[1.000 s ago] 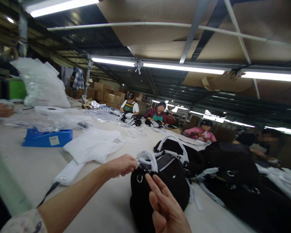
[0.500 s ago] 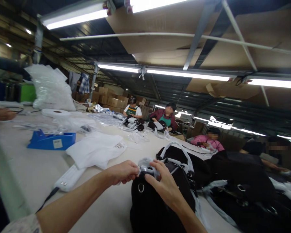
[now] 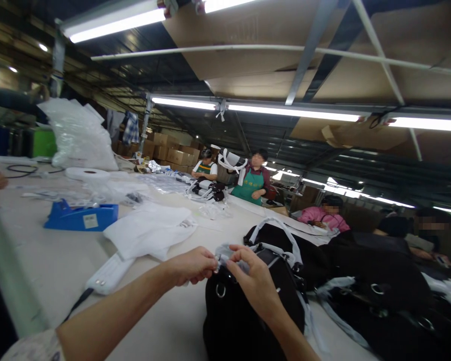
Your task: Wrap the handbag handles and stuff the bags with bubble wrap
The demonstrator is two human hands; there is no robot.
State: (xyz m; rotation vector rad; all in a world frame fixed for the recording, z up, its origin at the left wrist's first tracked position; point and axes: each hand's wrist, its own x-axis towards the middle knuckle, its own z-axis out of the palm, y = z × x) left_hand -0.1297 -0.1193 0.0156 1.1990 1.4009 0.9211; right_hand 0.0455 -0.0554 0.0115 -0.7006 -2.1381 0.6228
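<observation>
A black bag with a metal D-ring on its end stands in front of me. At its top end is a piece of thin, translucent plastic wrap. My left hand is closed in a pinch on the left edge of this wrap. From the right, my right hand reaches over the bag, its thumb and fingers curved together on the wrap. Whitish wrapping also covers the bag's raised handle. My fingers hide part of the wrapped spot.
More black bags lie to the right. On the table at left are a blue tape dispenser, white sheets and a white power strip. Several co-workers are around the table; one in a green apron lifts a bag.
My right thumb and fingers have drawn closer together on the wrap; my left hand stays in place. Across the table, a co-worker has straightened up and raised a black bag with wrapped handles.
</observation>
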